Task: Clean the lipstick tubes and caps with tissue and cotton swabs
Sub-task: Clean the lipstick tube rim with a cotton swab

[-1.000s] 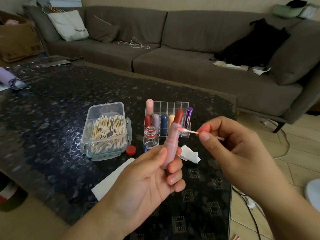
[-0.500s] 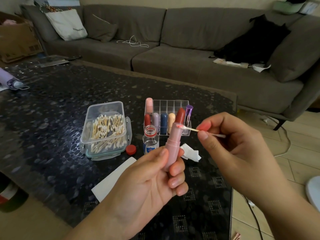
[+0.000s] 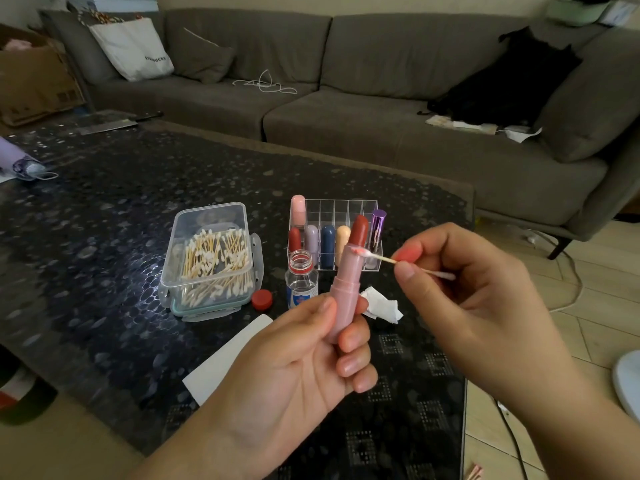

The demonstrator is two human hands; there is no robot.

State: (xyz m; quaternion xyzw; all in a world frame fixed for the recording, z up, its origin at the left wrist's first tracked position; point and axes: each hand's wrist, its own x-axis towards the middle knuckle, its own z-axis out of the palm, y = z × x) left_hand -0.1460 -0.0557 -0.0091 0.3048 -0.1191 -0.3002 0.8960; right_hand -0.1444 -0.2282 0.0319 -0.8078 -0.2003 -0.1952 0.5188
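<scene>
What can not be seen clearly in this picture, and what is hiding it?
Head view:
- Base of the pink lipstick tube: wrapped by the left hand.
- Middle of the cotton swab: pinched inside the right hand.
- Label on the small bottle: too small to read.
- Crumpled tissue: partly behind the tube and fingers.
- Purple item: cut off by the left edge.

Bare forearms; thumbnail perhaps polished coral.

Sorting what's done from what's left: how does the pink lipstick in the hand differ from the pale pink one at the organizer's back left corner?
The pink lipstick is uncapped, its red bullet exposed; the pale pink one is capped. The left hand grips the first, tilted, above the table; the second stands upright in the clear organizer. A cotton swab touches the held tube's rim; nothing touches the other. Both have pink casings.
</scene>
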